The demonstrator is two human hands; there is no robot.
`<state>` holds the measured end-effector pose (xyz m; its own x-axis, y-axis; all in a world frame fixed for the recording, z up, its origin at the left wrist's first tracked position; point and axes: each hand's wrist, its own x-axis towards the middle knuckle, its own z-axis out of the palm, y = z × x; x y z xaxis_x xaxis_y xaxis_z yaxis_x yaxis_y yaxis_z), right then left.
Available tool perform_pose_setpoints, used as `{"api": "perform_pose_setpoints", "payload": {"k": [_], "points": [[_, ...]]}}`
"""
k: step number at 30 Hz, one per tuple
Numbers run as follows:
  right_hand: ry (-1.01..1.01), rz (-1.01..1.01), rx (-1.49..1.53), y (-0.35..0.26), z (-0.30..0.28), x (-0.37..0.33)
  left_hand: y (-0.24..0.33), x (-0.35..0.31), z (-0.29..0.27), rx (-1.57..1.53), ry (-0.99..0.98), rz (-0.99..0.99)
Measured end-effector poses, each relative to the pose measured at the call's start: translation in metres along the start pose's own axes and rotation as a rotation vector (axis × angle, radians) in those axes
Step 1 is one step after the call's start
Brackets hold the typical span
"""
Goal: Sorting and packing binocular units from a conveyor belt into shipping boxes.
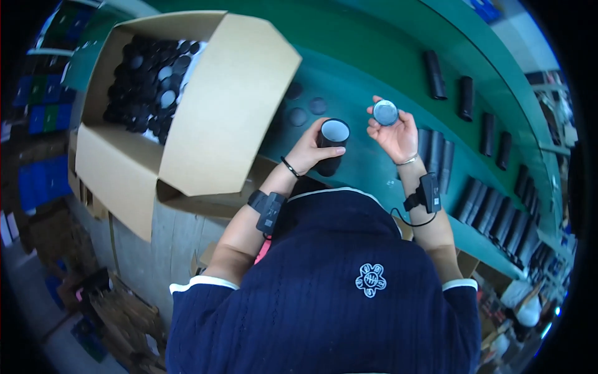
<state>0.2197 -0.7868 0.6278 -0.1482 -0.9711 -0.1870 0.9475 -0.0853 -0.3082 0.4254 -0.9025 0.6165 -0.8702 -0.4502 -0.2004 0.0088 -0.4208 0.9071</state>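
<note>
My left hand [309, 149] is wrapped round a black cylindrical tube [329, 166], whose round end faces up and shows a pale inside. To its right, my right hand [397, 134] holds a round lid [385, 113] by its rim, with the silvery-grey face turned up. The lid and the tube are apart. Several dark round lids [298, 116] lie on the green table [358, 149] just beyond my left hand.
At the left stands an open cardboard box [230, 100] with many black lids [146, 87] inside; its flap reaches toward my left hand. Black tubes [436, 156] lie beside my right wrist, with more rows [498, 215] along the table's right side. Single tubes [434, 75] lie farther back.
</note>
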Motion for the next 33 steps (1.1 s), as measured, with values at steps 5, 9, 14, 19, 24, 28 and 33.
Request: {"api": "perform_pose_setpoints", "payload": {"k": [5, 9, 14, 19, 24, 28, 33], "points": [[-0.003, -0.127, -0.053, -0.016, 0.002, -0.052, 0.0, 0.019, 0.032, 0.045, -0.196, -0.084], [0.038, -0.137, -0.149, -0.03, -0.007, -0.08, 0.001, 0.029, 0.055, 0.034, -0.304, -0.186], [0.159, 0.03, -0.348, -0.045, -0.007, -0.102, 0.015, 0.038, 0.082, 0.011, -0.519, -0.193], [0.174, 0.086, -0.543, -0.05, 0.006, -0.109, 0.014, 0.048, 0.101, -0.014, -0.603, -0.279], [0.036, -0.188, -0.535, -0.035, -0.006, -0.114, 0.008, 0.049, 0.102, -0.171, -0.516, -0.267], [0.081, -0.293, -0.636, -0.033, -0.022, -0.104, 0.006, 0.047, 0.11, -0.148, -0.486, -0.253], [-0.007, -0.3, -0.25, -0.048, -0.036, -0.118, 0.0, 0.048, 0.101, -0.094, -0.388, -0.156]]}}
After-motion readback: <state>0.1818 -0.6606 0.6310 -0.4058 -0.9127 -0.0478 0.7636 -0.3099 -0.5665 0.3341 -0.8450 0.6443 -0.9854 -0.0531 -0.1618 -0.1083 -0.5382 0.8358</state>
